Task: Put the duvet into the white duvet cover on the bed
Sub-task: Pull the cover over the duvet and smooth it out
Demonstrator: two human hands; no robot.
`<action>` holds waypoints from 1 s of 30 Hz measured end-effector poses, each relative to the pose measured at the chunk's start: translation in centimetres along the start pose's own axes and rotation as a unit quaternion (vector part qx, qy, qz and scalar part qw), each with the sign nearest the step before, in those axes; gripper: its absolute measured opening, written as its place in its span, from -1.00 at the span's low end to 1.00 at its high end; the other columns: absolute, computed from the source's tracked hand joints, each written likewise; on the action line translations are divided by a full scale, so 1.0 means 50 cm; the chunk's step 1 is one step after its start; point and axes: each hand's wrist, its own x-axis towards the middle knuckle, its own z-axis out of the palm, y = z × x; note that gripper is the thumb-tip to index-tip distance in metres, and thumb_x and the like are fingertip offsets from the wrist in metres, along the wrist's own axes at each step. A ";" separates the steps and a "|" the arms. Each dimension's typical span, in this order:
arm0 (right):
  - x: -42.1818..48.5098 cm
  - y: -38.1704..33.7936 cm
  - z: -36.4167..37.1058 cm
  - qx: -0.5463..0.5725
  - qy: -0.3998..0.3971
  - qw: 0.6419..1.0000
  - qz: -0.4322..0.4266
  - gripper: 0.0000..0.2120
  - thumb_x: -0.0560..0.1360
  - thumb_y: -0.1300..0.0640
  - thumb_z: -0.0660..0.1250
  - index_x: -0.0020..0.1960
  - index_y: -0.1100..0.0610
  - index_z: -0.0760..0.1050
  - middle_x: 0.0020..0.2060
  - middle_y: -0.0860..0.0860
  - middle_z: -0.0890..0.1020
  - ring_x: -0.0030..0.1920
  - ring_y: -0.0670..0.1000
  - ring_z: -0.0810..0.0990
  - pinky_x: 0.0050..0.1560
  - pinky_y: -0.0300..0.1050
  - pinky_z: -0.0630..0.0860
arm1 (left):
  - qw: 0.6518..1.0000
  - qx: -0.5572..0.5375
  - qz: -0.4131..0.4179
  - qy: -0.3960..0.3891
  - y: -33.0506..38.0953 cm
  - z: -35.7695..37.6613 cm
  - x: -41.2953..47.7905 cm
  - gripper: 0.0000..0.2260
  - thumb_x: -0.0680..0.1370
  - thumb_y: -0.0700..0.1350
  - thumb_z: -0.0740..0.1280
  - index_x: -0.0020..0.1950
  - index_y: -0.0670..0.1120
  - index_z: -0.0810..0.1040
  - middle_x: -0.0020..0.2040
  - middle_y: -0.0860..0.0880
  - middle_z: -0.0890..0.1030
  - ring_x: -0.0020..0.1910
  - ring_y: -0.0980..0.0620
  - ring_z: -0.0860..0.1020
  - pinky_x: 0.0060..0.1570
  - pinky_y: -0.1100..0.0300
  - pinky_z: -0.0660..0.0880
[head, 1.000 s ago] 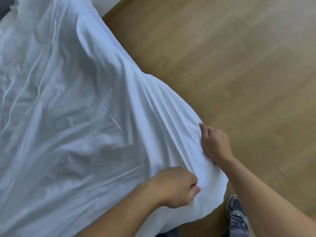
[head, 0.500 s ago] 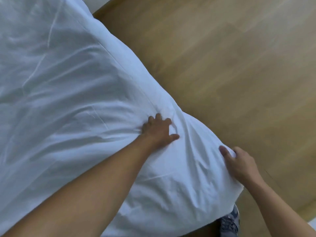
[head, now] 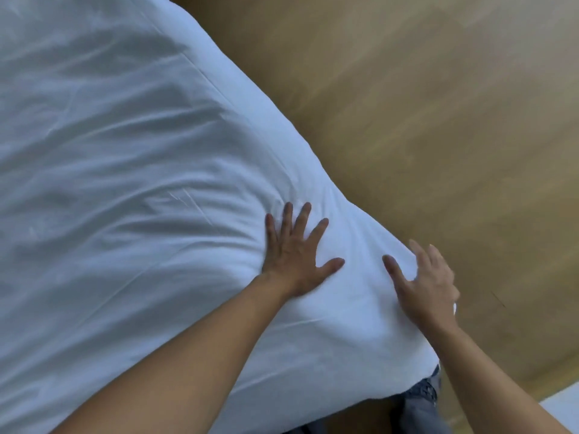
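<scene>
Wooden floor [head: 438, 136] (blurred) beside duvet cover [head: 125, 183].

The floor [head: 438, 136] under me was wood, a warm yellow-brown, with long bands of lighter and darker tone running across the right side of my view. It was blurred, so I could not make out the joints between boards. A thin dark mark [head: 498, 300] lay on it at the right, short and slanted. At the bottom my jeans [head: 419, 402] showed, blue-grey denim, also blurred, with the floor in dark shadow just beside them on the left. In the bottom right corner a pale strip [head: 567, 402] cut across the floor at a slant; I could not tell what it was
</scene>
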 end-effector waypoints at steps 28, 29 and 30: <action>-0.261 -0.466 0.306 -0.208 0.088 0.909 -0.351 -0.28 0.38 -0.35 0.44 0.43 -0.02 0.47 0.49 0.17 0.38 0.48 0.29 0.33 0.39 0.32 0.24 | 0.940 -0.200 -0.275 0.024 -0.616 0.261 -0.389 0.03 0.20 0.72 -0.16 0.46 0.27 -0.54 0.53 0.06 -0.54 0.55 -0.07 -0.42 0.49 -0.29 -0.26; -0.311 -0.502 0.376 -0.246 0.020 0.869 -0.428 -0.24 0.37 -0.38 0.43 0.47 -0.07 0.43 0.54 0.13 0.33 0.53 0.26 0.27 0.43 0.30 0.18 | 0.938 -0.227 -0.260 0.027 -0.614 0.267 -0.389 0.02 0.23 0.71 -0.13 0.47 0.27 -0.53 0.54 0.07 -0.53 0.53 -0.03 -0.43 0.50 -0.26 -0.26; -0.355 -0.534 0.441 -0.273 -0.018 0.836 -0.475 -0.24 0.37 -0.39 0.41 0.47 -0.09 0.43 0.54 0.12 0.32 0.54 0.25 0.26 0.44 0.28 0.15 | 0.942 -0.234 -0.237 0.034 -0.624 0.269 -0.392 -0.01 0.28 0.68 -0.09 0.52 0.28 -0.46 0.56 0.08 -0.49 0.54 0.00 -0.40 0.52 -0.21 -0.23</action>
